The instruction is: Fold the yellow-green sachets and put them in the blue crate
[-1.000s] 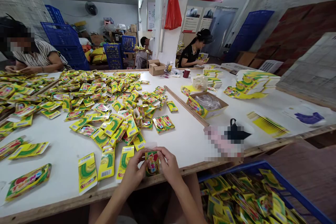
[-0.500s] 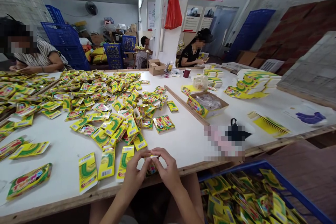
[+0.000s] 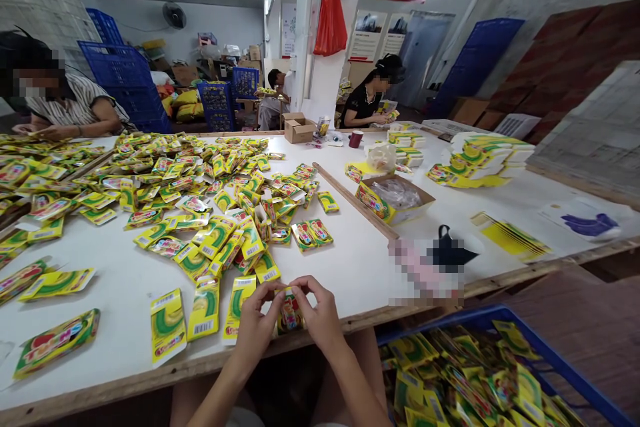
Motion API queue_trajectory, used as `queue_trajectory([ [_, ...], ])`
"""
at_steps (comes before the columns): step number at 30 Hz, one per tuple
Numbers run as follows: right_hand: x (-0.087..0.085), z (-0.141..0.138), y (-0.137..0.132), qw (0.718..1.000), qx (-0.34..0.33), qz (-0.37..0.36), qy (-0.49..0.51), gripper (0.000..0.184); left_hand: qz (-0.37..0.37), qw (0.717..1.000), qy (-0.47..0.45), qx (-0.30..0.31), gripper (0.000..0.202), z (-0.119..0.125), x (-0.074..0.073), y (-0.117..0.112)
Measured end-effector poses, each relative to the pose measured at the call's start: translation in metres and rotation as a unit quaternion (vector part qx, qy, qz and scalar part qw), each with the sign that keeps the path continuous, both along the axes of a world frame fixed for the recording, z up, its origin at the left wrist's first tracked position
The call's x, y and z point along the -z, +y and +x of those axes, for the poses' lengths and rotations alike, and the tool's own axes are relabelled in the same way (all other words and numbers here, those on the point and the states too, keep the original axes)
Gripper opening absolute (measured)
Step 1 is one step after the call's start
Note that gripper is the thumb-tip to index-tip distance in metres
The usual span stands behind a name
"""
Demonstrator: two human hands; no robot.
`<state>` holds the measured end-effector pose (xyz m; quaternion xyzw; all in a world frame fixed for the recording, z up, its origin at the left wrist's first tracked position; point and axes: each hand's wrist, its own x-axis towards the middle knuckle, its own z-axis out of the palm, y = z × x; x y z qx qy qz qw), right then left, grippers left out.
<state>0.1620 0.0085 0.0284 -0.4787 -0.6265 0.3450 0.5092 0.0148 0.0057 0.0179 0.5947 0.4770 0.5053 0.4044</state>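
Between my two hands, near the table's front edge, is a small printed carton [image 3: 290,315] in red, yellow and green. My left hand [image 3: 259,317] pinches its upper left side with thumb and forefinger. At its top right, my right hand [image 3: 320,312] grips it the same way. The fingers cover the carton's upper edge. Just left of my left hand lies a yellow carton [image 3: 239,305] with a green banana print. Two more yellow cartons, one a barcoded carton [image 3: 204,307] and one a banana-print carton [image 3: 168,325], lie farther left.
A heap of cartons [image 3: 200,180] spreads over the white table's left half. A wooden strip [image 3: 355,200] divides the tabletop. Right of it stand an open box [image 3: 400,203] and stacked flat cartons [image 3: 490,157]. A blue crate [image 3: 560,353] of cartons sits below right. Several people work beyond.
My hands have parted slightly at the carton's top, and more of its printed front shows below the fingers. The loose cartons near me have not moved.
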Motion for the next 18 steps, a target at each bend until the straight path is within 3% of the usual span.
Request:
queue_trajectory([
  [13, -0.011, 0.007, 0.006, 0.998, -0.034, -0.038, -0.020, 0.019, -0.011, 0.999, -0.037, -0.024, 0.018, 0.003, 0.002, -0.005],
  [18, -0.006, 0.011, 0.002, 0.998, -0.056, -0.033, -0.001, 0.020, -0.034, 0.997, -0.069, -0.033, 0.014, 0.008, -0.001, -0.005],
])
